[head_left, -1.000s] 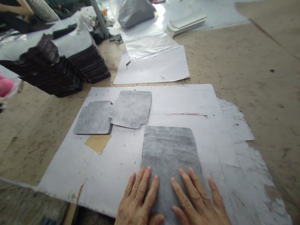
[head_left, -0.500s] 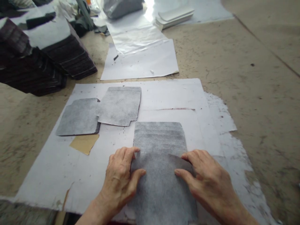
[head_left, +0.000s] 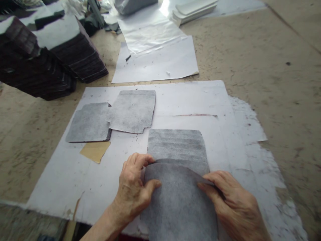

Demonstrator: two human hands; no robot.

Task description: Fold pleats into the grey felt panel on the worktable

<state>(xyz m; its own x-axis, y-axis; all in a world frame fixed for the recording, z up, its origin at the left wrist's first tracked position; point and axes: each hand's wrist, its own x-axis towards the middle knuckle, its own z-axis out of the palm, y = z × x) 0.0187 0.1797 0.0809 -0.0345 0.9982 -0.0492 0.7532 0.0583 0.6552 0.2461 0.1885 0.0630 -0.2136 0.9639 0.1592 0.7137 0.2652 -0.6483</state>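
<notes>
Both hands grip a grey, felt-like sheet, whose upper edge bows upward between them. My left hand pinches its left corner between thumb and fingers. On the opposite side, my right hand is closed on the right corner, thumb on the upper face. Beneath and beyond the held sheet lies another grey sheet with faint crosswise bands; its near part is hidden. Farther left rest two grey notched pieces, one piece touching or slightly overlapped by the other piece.
White paper with worn, ragged edges covers the near table. A tan scrap lies on it. Tall stacks of dark, white-topped pieces stand at the back left. Clear plastic film and white strips lie at the back.
The held sheet's upper edge has lifted and curved more, separating from the sheet beneath. My right hand has moved right and slightly down. The whole view has shifted slightly.
</notes>
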